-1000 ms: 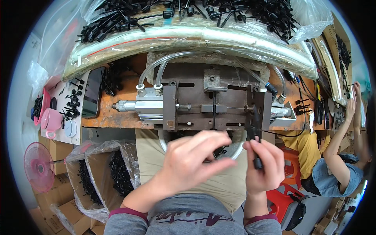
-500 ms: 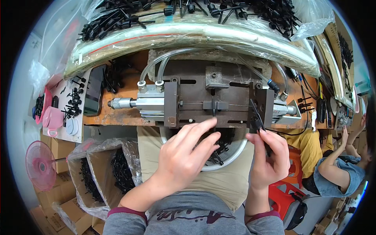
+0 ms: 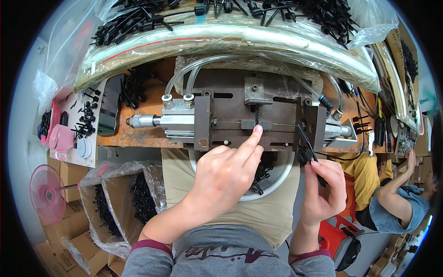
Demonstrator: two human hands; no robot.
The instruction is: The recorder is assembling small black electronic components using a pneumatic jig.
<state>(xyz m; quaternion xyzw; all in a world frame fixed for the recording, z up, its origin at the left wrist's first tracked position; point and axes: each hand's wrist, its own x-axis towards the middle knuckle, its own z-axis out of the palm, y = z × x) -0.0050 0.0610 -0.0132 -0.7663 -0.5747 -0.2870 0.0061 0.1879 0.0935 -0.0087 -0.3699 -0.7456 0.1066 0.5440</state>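
My left hand (image 3: 225, 171) reaches over the front of a dark metal fixture (image 3: 230, 99). Its index finger is stretched out, with the tip at the small grey clamp block (image 3: 249, 124) in the middle, where a thin black rod (image 3: 256, 113) runs back toward a metal bracket (image 3: 256, 92). The other fingers bend loosely and appear to hold nothing. At the fixture's right front, my right hand (image 3: 324, 189) is closed on a black plastic part with a long thin stem (image 3: 305, 151), tilted upward. A white-rimmed basket (image 3: 277, 184) with black parts sits on my lap, partly covered by my left hand.
Air cylinders (image 3: 177, 123) with clear hoses flank the fixture. Behind it, heaped black parts (image 3: 152, 21) lie on a plastic-wrapped bundle (image 3: 221, 39). Lined cartons (image 3: 122, 203) and a pink fan (image 3: 47, 194) stand left; another person (image 3: 397, 203) sits right.
My left hand has moved forward, bringing its index fingertip from in front of the clamp block onto it. My right hand has shifted slightly right and down with the stemmed part.
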